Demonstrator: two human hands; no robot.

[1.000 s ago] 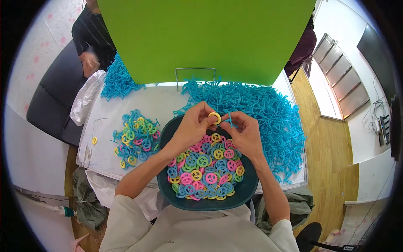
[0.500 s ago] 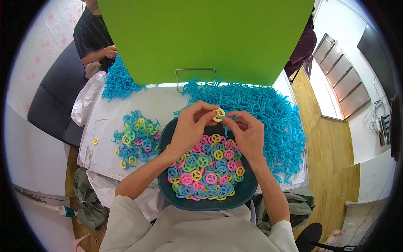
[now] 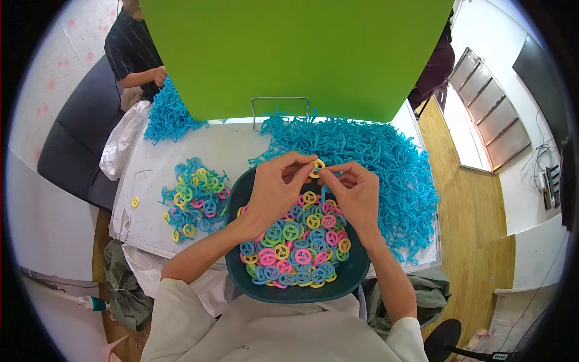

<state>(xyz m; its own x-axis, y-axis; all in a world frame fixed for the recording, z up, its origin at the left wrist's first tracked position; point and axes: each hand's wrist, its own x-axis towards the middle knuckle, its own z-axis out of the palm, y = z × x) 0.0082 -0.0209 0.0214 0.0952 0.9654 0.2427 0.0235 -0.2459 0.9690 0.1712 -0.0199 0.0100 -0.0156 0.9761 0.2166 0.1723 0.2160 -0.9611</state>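
Above the dark green basin (image 3: 357,268), my left hand (image 3: 272,187) pinches a small yellow spoked wheel (image 3: 315,165) between thumb and fingertips. My right hand (image 3: 357,192) is closed on a blue plastic stick piece (image 3: 324,193), part of which hangs below its fingers. Its fingertips meet the wheel's right side; they hide whether the stick sits in the wheel's middle. Many pink, yellow, blue and green spoked wheels (image 3: 292,231) lie in the basin under my hands. Left of the basin, a pile of wheels with blue sticks (image 3: 196,196) rests on the white table (image 3: 232,142).
A large heap of blue stick pieces (image 3: 374,157) covers the table's right side. Behind it stands a green panel (image 3: 295,60) with a wire stand (image 3: 280,98) at its foot. One yellow wheel (image 3: 135,201) lies far left. Another person's hand (image 3: 159,75) is by a second blue heap (image 3: 170,117).
My right fingertips have closed in on the yellow wheel, covering the stick's end that showed in front of it. The wheel has tilted slightly. My left hand keeps its pinch.
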